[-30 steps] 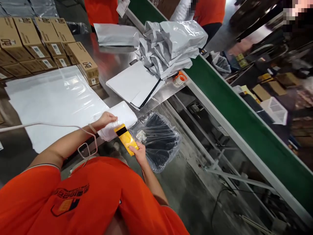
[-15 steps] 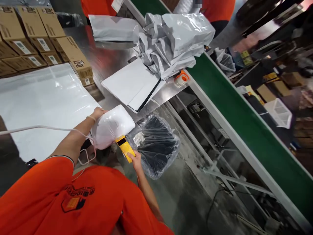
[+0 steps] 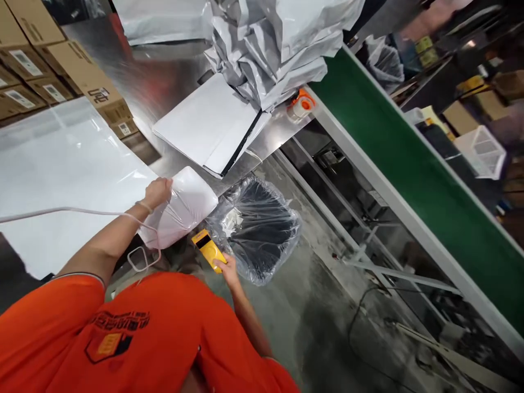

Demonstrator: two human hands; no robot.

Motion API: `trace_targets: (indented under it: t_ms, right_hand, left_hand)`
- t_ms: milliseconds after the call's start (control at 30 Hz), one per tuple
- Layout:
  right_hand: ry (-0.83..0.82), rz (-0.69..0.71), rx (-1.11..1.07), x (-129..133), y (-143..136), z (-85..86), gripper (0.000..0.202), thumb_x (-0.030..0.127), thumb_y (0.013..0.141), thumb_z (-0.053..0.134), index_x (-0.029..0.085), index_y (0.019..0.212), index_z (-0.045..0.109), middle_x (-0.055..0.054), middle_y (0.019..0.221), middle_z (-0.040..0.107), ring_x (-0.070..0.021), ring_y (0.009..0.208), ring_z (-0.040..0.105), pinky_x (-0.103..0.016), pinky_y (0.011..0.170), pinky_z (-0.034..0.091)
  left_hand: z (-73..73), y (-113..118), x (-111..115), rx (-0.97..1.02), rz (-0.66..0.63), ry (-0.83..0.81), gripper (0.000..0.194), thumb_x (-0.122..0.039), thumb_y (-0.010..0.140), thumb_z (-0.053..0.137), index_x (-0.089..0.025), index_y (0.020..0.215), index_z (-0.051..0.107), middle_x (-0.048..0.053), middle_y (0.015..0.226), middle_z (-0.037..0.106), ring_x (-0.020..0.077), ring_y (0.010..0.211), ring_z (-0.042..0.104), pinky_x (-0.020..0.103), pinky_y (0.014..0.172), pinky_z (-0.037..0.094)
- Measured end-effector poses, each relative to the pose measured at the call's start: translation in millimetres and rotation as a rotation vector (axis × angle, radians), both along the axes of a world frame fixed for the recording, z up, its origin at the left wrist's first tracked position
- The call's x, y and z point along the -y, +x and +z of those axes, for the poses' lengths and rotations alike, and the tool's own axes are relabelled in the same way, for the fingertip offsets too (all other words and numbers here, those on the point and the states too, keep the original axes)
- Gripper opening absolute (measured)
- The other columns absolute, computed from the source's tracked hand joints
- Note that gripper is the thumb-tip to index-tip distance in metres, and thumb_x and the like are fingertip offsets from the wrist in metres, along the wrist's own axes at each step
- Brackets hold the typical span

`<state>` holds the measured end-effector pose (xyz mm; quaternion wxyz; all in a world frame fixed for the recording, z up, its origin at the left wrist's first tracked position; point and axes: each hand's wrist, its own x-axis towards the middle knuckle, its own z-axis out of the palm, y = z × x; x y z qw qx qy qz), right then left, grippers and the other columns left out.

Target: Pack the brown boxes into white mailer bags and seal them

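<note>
My left hand [image 3: 159, 191] is closed on the upper edge of a white plastic mailer bag [image 3: 184, 202]. The bag looks filled and creased, and hangs at the table's front edge. In my right hand [image 3: 229, 267] is a yellow handheld device [image 3: 209, 252] with a dark band near its far end. It is held just below the bag, apart from it. Beside the device stands a bin [image 3: 262, 234] lined with clear plastic, with some crumpled scraps inside. A pale cable [image 3: 73, 209] crosses over my left forearm.
A white sheet [image 3: 73, 158] covers the table's left side, near stacked cardboard boxes [image 3: 85, 76]. Flat white mailers [image 3: 208, 120] lie by a heap of crumpled grey-white bags [image 3: 270, 60]. An orange tape dispenser [image 3: 302, 105] sits near the green conveyor belt [image 3: 393, 147].
The device has come away from the bag, which my left hand has drawn slightly up and left. The view has shifted, so table items sit higher and further left.
</note>
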<state>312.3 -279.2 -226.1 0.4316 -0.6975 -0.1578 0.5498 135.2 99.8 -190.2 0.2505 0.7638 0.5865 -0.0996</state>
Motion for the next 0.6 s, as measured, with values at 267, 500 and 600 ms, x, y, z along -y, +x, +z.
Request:
trace_targets:
  t_ms: [267,500,600]
  right_hand:
    - [-0.041,-0.041,-0.015,-44,-26,-33.1,0.057,0.066,0.061,0.086,0.027,0.054,0.045,0.003,0.054,0.046,-0.0124,0.053,0.04,-0.028,0.052,0.04]
    - [0.05,-0.024,0.017,-31,-10,7.7,0.058,0.072,0.056,0.085,0.026,0.054,0.05,0.003,0.05,0.047,-0.0131,0.049,0.039,-0.028,0.048,0.038]
    - [0.147,-0.023,-0.023,-17,1,47.4,0.051,0.069,0.059,0.088,0.026,0.062,0.061,0.0,0.056,0.058,-0.0166,0.049,0.049,-0.03,0.048,0.042]
  left_hand:
    - [8.3,1,-8,-0.043,0.064,-0.063,0.066,-0.051,0.117,0.026,-0.017,0.147,0.074,0.029,0.146,0.073,0.048,0.137,0.069,0.061,0.113,0.054]
    - [8.2,-2,-27,0.182,0.111,-0.138,0.053,-0.05,0.115,0.044,-0.016,0.128,0.084,0.02,0.142,0.08,0.0425,0.144,0.068,0.05,0.122,0.051]
    - [5.1,-4,-12,0.364,0.116,-0.181,0.045,-0.051,0.111,0.059,-0.015,0.113,0.087,0.016,0.124,0.086,0.0355,0.124,0.078,0.043,0.11,0.059]
